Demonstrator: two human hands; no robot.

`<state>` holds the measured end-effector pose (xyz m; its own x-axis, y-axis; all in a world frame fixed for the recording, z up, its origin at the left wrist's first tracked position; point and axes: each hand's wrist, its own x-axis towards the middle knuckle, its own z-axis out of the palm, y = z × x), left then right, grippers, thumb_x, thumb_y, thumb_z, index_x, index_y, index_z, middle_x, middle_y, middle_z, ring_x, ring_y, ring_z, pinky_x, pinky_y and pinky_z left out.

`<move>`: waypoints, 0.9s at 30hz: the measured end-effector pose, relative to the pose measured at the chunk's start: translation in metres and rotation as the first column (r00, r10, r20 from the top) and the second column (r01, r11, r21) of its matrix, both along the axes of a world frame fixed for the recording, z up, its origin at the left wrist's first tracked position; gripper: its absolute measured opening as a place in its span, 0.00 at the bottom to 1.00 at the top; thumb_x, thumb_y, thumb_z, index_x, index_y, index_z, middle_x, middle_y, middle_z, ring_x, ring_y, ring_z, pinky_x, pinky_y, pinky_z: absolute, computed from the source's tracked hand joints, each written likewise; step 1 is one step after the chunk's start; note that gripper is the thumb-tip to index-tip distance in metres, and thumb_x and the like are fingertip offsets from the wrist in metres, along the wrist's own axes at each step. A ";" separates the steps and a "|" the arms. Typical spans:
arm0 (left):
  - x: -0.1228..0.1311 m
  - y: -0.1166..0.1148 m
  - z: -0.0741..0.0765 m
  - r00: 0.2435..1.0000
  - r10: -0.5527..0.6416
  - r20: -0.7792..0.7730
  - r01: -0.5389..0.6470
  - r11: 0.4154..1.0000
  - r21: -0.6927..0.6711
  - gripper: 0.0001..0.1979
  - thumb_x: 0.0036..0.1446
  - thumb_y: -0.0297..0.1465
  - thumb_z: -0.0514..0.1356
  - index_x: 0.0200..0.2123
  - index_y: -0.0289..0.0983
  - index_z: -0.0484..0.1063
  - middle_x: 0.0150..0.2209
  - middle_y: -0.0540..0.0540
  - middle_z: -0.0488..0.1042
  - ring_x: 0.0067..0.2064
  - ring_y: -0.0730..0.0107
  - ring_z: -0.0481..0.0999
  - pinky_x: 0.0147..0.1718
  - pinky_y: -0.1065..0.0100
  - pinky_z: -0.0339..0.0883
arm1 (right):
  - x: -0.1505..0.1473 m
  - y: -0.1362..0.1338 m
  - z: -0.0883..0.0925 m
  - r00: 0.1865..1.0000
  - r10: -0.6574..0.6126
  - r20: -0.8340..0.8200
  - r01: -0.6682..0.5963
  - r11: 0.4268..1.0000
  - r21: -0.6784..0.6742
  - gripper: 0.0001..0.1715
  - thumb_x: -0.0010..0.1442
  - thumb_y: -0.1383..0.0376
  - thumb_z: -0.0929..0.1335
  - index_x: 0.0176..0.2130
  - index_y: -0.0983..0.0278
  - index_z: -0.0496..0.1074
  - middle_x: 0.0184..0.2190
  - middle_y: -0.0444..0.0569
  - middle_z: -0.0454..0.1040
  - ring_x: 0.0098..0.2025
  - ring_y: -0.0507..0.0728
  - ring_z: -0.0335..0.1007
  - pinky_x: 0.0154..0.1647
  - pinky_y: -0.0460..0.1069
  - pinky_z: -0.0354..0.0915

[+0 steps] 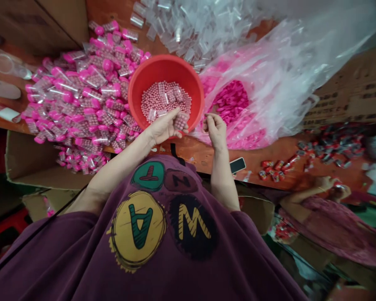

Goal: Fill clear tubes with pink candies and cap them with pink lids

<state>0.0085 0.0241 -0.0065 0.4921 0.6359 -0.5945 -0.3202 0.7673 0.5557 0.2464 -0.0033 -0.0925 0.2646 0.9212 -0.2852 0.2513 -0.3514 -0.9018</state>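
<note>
My left hand is closed around a small clear container of pink beads, over the near rim of a red bowl. Loose pink beads lie in the bowl, with a few clear containers resting on them. To the right, my right hand has its fingers curled together at the edge of a clear plastic bag. What those fingers hold, if anything, is hidden. Bright pink caps show through the bag's opening.
Bead-filled containers with pink caps are heaped on the left. Clear containers lie behind the bowl. A phone sits at the table's front edge. Small red items lie on the right, near a co-worker's hands.
</note>
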 end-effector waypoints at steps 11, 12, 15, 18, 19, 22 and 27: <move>0.052 -0.011 -0.013 0.959 -0.058 -0.278 0.031 0.994 -0.101 0.07 0.44 0.33 0.62 0.24 0.34 0.74 0.21 0.48 0.74 0.21 0.75 0.72 0.16 0.75 0.57 | 0.043 0.026 -0.090 0.959 -0.197 0.203 0.243 0.943 -0.229 0.19 0.64 0.66 0.63 0.48 0.69 0.78 0.43 0.58 0.85 0.47 0.61 0.82 0.59 0.58 0.76; 0.055 -0.011 -0.013 0.954 -0.062 -0.294 0.033 0.994 -0.102 0.08 0.44 0.33 0.62 0.24 0.34 0.74 0.21 0.48 0.74 0.21 0.75 0.72 0.16 0.75 0.57 | 0.041 0.037 -0.094 0.955 -0.192 0.227 0.241 0.947 -0.213 0.20 0.64 0.67 0.63 0.50 0.70 0.78 0.48 0.61 0.84 0.53 0.61 0.81 0.64 0.58 0.72; 0.058 -0.012 -0.015 0.940 -0.056 -0.337 0.026 0.995 -0.095 0.08 0.44 0.34 0.63 0.25 0.34 0.74 0.21 0.48 0.74 0.22 0.75 0.72 0.16 0.75 0.56 | 0.035 0.067 -0.104 0.933 -0.195 0.302 0.259 0.948 -0.187 0.23 0.68 0.67 0.62 0.57 0.73 0.74 0.59 0.67 0.79 0.63 0.62 0.76 0.71 0.59 0.65; 0.053 -0.014 -0.020 0.931 -0.049 -0.362 0.011 0.994 -0.107 0.08 0.45 0.34 0.64 0.26 0.34 0.75 0.22 0.49 0.74 0.22 0.75 0.72 0.17 0.75 0.57 | 0.031 0.085 -0.112 0.912 -0.181 0.369 0.266 0.944 -0.195 0.24 0.69 0.67 0.62 0.61 0.73 0.70 0.63 0.70 0.75 0.66 0.64 0.72 0.72 0.63 0.63; 0.051 -0.014 -0.022 0.929 -0.041 -0.368 -0.001 0.994 -0.114 0.08 0.46 0.34 0.65 0.27 0.34 0.75 0.22 0.49 0.74 0.22 0.75 0.73 0.18 0.75 0.58 | 0.030 0.088 -0.114 0.903 -0.157 0.399 0.256 0.944 -0.208 0.24 0.69 0.68 0.62 0.61 0.73 0.70 0.63 0.71 0.74 0.66 0.65 0.72 0.72 0.65 0.63; 0.049 -0.014 -0.027 0.931 0.004 -0.364 -0.051 0.992 -0.118 0.10 0.51 0.35 0.67 0.30 0.34 0.76 0.25 0.48 0.76 0.24 0.75 0.75 0.20 0.74 0.61 | 0.032 0.089 -0.118 0.879 -0.062 0.472 0.196 0.951 -0.238 0.23 0.67 0.70 0.62 0.58 0.73 0.71 0.60 0.71 0.75 0.64 0.68 0.73 0.71 0.70 0.63; 0.050 -0.009 -0.033 0.972 0.077 -0.223 -0.102 0.990 -0.102 0.10 0.56 0.36 0.68 0.33 0.35 0.76 0.30 0.47 0.78 0.29 0.74 0.77 0.25 0.73 0.64 | 0.040 0.066 -0.110 0.937 -0.168 0.305 0.177 0.984 0.000 0.14 0.65 0.66 0.64 0.49 0.68 0.72 0.50 0.62 0.78 0.56 0.63 0.76 0.67 0.63 0.69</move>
<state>0.0585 0.0155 -0.0397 0.2869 0.5949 -0.7509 -0.2714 0.8022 0.5319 0.2864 0.0626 -0.2026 0.4963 0.8469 -0.1907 0.4440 -0.4364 -0.7825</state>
